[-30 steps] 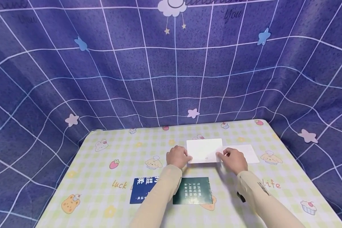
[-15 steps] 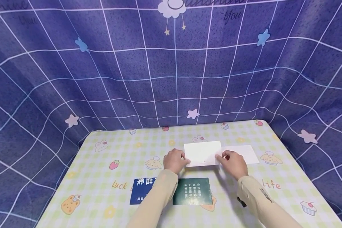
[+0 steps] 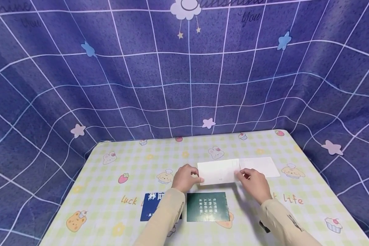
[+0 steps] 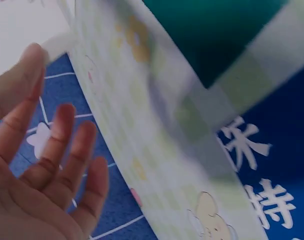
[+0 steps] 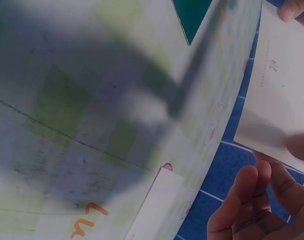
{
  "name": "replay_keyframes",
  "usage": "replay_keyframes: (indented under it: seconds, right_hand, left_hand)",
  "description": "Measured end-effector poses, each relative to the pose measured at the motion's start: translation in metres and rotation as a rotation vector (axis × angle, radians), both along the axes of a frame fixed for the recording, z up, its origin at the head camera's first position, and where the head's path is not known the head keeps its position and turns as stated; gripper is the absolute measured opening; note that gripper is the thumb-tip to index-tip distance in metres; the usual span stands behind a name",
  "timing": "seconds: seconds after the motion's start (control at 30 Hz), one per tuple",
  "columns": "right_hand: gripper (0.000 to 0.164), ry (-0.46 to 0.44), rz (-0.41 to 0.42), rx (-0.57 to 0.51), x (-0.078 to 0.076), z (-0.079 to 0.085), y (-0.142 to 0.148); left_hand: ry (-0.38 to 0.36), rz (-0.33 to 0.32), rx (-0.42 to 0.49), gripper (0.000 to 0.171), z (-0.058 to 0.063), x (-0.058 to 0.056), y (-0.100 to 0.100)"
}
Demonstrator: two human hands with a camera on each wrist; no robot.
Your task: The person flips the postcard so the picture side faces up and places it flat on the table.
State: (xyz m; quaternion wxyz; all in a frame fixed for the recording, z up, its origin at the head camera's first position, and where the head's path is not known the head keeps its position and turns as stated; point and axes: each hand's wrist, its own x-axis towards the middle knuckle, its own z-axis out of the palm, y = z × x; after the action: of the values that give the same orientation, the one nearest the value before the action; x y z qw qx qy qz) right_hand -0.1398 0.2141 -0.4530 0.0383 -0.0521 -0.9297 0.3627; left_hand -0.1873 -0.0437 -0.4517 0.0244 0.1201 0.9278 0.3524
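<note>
A white card (image 3: 218,172) with a small faint printed mark is raised off the table in the head view, its right end slightly higher in the frame. My left hand (image 3: 186,178) pinches its left end near the lower corner; the thumb lies on the card's face in the left wrist view, other fingers spread loosely. My right hand (image 3: 256,184) pinches the right end, and the card (image 5: 284,85) with faint print shows in the right wrist view. Behind the right hand a second white card (image 3: 259,166) lies flat. Nearer me lie a green card (image 3: 207,206) and a blue card (image 3: 150,205), both with white characters.
A checked tablecloth (image 3: 95,191) with cartoon prints covers the table. Behind and at both sides hangs a blue grid-patterned curtain (image 3: 135,85). My left sleeve covers part of the blue card.
Both hands have brought the raised white card nearer me and slightly left, with its left end dipping. The flat cards have stayed in place.
</note>
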Motion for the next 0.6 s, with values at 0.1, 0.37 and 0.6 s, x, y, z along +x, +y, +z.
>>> replay_keyframes:
  seconds: [0.1, 0.37, 0.6]
  right_hand:
    - [0.056, -0.032, -0.023, -0.024, 0.0031, -0.0017, 0.0011]
    - [0.082, -0.132, -0.109, -0.016, 0.0064, -0.0019, 0.0053]
    - [0.097, -0.266, -0.11, -0.175, 0.0072, 0.0021, 0.0025]
  left_hand:
    - [0.004, -0.031, 0.024, 0.017, -0.0035, -0.0008, -0.0037]
    - [0.066, -0.053, 0.044, 0.016, -0.0097, 0.0008, -0.0087]
    - [0.126, -0.067, 0.04, 0.017, -0.0081, 0.0058, -0.0086]
